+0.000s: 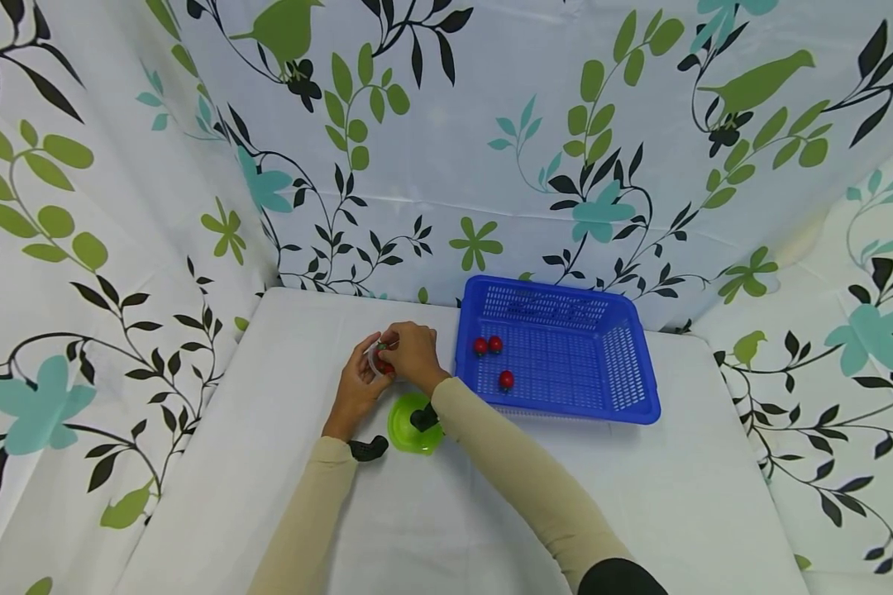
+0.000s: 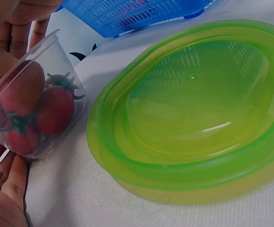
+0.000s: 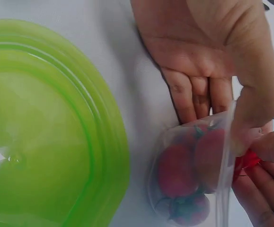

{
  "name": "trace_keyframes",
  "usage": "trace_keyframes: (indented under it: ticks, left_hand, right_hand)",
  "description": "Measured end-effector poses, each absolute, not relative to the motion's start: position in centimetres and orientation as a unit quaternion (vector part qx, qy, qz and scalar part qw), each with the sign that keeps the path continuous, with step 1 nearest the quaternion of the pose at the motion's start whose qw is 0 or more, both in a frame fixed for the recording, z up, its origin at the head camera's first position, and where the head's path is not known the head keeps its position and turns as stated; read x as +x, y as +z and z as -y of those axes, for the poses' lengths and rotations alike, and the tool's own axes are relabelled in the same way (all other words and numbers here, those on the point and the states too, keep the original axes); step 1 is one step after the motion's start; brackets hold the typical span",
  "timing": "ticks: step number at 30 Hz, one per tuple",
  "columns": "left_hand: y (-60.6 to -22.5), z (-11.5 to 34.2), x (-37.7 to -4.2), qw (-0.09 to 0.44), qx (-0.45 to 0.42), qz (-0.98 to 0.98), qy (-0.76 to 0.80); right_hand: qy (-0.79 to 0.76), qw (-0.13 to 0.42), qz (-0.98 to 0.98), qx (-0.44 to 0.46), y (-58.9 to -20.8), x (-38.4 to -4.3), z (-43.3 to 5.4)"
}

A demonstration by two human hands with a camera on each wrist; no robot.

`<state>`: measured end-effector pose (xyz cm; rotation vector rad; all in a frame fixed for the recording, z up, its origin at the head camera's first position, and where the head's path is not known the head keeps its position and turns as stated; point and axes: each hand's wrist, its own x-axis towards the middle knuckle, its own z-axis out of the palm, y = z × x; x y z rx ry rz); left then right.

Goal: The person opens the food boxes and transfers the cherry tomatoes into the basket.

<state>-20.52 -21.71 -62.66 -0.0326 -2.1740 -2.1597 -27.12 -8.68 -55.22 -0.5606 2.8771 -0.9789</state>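
The left hand (image 1: 353, 388) had its fingers and thumb around the clear tub (image 2: 42, 43), which stood tilted to the left of the basket (image 1: 625, 364) and on the far side of the lid (image 1: 403, 426). The right hand (image 1: 414, 351) bent over the tub's mouth and appeared to pinch a tomato (image 3: 249, 161) there. More tomatoes (image 2: 55, 109) sat inside, crowded together.

The likeliest trouble was a spill: with the tub tilted and uncovered, a slackened left hand could have let fruit roll out across the bench (image 1: 432, 512). The tomato between the fingers looked smooth, so a hurried pinch might have slipped or knocked its neighbours. Squeezing the thin-looking wall could have bent the rim, and a fruit standing proud of it would probably have kept the lid from seating. The lid lay close under the right wrist, where a dropping forearm might have nudged it.

No brand, label or writing could be read on the tub, lid or basket.
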Motion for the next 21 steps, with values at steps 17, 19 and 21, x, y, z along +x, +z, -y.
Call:
trace_keyframes:
  ticks: [17, 19, 21]
  left_hand:
    - [-62.4, 21.5, -20.4, 0.041, -0.009, 0.711, -0.702]
    - [-62.4, 21.5, -20.4, 0.042, -0.009, 0.71, -0.703]
    - [-62.4, 21.4, -20.4, 0.043, -0.006, 0.709, -0.704]
  right_hand:
    - [-0.372, 0.019, -0.906, -0.199, -52.6, -27.0, 7.0]
    - [-0.384, 0.021, -0.903, -0.193, -52.3, -27.1, 6.8]
    - [-0.387, 0.022, -0.903, -0.185, -52.1, -27.2, 6.5]
